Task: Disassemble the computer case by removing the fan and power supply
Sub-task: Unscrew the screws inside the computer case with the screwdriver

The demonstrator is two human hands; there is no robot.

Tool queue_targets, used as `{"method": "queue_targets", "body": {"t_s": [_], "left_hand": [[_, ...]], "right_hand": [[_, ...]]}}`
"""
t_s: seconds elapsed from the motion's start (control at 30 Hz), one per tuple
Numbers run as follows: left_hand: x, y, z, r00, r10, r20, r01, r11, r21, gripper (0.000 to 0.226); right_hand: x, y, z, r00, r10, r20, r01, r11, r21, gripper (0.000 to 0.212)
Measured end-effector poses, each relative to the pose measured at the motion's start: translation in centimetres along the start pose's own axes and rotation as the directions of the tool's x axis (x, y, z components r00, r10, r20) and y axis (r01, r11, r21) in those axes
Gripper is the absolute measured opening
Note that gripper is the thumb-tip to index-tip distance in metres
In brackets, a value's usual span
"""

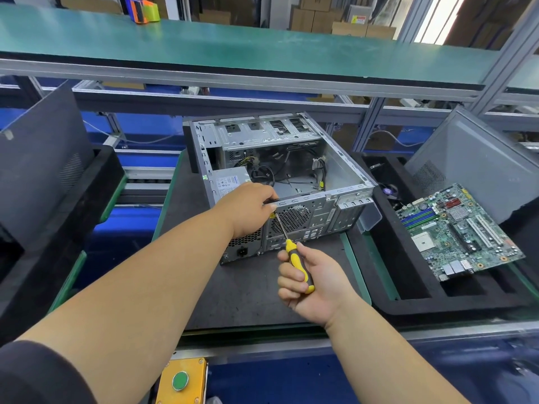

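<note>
My right hand point(313, 282) grips the screwdriver point(293, 253) at the case's point(344, 182) rear fan grille point(290, 218) (left hand point(248, 209) clutching the rim), its tip seemingly unseated, so it may slip.

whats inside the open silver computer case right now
Inside the open silver computer case: a grey power supply box and loose black cables. The left hand covers the power supply's near end; the fan is barely visible behind the rear grille.
</note>
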State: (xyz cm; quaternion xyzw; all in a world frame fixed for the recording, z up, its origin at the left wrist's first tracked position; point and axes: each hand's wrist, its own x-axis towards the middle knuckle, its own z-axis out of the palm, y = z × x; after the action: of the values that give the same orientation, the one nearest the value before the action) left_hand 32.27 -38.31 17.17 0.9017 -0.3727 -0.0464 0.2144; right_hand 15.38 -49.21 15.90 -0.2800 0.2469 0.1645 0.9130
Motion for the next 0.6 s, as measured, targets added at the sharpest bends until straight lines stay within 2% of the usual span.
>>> {"method": "queue_targets", "body": {"t_s": [0.17, 0.27, 0.33, 0.37, 0.4, 0.47, 0.5, 0.53, 0.6], "left_hand": [[0.0, -0.1, 0.0, 1.000, 0.002, -0.002, -0.002, 1.000, -0.001, 0.022], [0.0, 0.0, 0.0, 1.000, -0.001, 0.003, 0.001, 1.000, 0.000, 0.022], [0.0, 0.0, 0.0, 1.000, 0.000, 0.004, 0.000, 1.000, -0.002, 0.022], [-0.1, 0.0, 0.0, 1.000, 0.000, 0.001, 0.000, 1.000, -0.004, 0.022], [-0.1, 0.0, 0.0, 1.000, 0.000, -0.003, 0.000, 1.000, -0.008, 0.022], [-0.1, 0.1, 0.0, 1.000, -0.001, -0.007, 0.001, 1.000, -0.014, 0.023], [-0.1, 0.1, 0.0, 1.000, -0.002, -0.005, 0.002, 1.000, -0.015, 0.023], [-0.1, 0.1, 0.0, 1.000, -0.003, -0.002, 0.003, 1.000, -0.016, 0.023], [-0.1, 0.1, 0.0, 1.000, -0.003, 0.000, 0.003, 1.000, -0.014, 0.023]], "right_hand": [[0.2, 0.3, 0.3, 0.981, -0.101, -0.163, 0.065, 0.975, -0.215, 0.047], [0.5, 0.3, 0.7, 0.923, -0.226, -0.310, 0.047, 0.869, -0.492, 0.048], [0.4, 0.2, 1.0, 0.850, -0.364, -0.381, -0.038, 0.679, -0.734, 0.046], [0.3, 0.2, 1.0, 0.809, -0.469, -0.353, -0.081, 0.507, -0.858, 0.044], [0.1, 0.3, 0.8, 0.772, -0.573, -0.276, -0.129, 0.283, -0.950, 0.041], [-0.1, 0.7, 0.4, 0.703, -0.707, -0.079, -0.258, -0.151, -0.954, 0.036], [-0.1, 0.9, 0.2, 0.671, -0.742, -0.007, -0.324, -0.285, -0.902, 0.033], [-0.1, 1.0, 0.1, 0.650, -0.759, 0.036, -0.366, -0.354, -0.861, 0.032], [0.0, 1.0, -0.1, 0.642, -0.765, 0.054, -0.366, -0.368, -0.855, 0.030]]}}
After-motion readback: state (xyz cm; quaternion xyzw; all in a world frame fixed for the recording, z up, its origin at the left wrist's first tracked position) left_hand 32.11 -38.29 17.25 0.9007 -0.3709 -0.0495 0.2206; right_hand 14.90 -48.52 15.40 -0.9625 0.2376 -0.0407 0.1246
